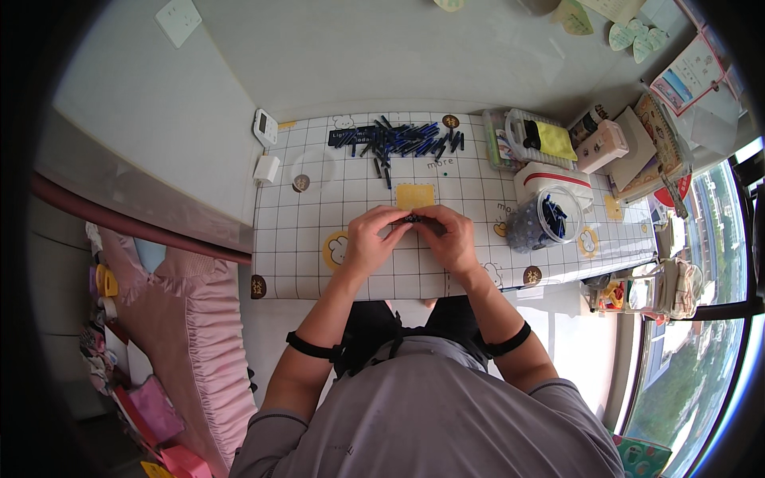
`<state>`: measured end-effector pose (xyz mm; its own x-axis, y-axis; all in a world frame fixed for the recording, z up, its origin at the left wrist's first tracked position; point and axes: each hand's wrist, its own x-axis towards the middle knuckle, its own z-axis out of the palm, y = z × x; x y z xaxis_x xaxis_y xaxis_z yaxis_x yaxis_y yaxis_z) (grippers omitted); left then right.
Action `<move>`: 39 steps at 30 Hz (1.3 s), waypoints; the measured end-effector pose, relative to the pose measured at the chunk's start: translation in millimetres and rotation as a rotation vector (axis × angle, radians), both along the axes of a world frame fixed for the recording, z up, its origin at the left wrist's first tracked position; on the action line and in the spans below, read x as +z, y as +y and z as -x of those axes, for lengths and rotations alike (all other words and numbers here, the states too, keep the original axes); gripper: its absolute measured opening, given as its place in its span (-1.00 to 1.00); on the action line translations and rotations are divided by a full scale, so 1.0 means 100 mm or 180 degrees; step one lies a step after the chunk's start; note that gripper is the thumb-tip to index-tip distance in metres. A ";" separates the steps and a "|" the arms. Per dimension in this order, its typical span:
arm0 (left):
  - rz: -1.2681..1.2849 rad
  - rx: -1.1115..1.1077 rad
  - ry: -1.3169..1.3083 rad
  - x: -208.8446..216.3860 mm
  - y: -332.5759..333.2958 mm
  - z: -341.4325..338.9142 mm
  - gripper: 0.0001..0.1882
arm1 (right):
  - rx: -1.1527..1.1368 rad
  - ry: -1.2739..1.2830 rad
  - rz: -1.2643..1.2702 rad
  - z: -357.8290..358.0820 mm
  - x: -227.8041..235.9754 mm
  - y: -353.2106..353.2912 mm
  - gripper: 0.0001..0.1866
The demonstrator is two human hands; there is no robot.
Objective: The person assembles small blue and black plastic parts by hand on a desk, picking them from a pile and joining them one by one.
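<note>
My left hand and my right hand meet over the near middle of the table. Their thumbs and fingertips pinch a small dark piece from both sides; its exact kind is too small to tell. Beyond them, toward the back of the table, lies a loose pile of short, thin black and blue sticks. A few sticks lie apart at the pile's near edge. To the right of my right hand, an open clear plastic jar holds similar dark and blue pieces.
A white gridded cloth covers the table. A white timer and a small white box stand at the left edge. Back right are a clear bin, a yellow cloth, a white pouch and a pink box.
</note>
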<state>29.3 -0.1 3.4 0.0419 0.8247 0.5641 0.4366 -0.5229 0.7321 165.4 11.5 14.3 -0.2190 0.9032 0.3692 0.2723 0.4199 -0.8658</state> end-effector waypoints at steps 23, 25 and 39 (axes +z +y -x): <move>-0.0104 0.0090 0.0048 0.00 0.01 -0.02 -0.85 | -0.0104 -0.0019 -0.0016 0.03 -0.04 0.03 -0.82; -0.0055 0.0124 0.0046 0.00 0.02 -0.03 -0.84 | -0.0164 -0.0130 -0.0294 0.04 -0.04 0.05 -0.83; -0.0207 -0.0306 0.0542 0.35 0.07 0.09 -0.87 | -0.0365 0.0104 -0.1304 0.11 -0.01 0.05 -0.84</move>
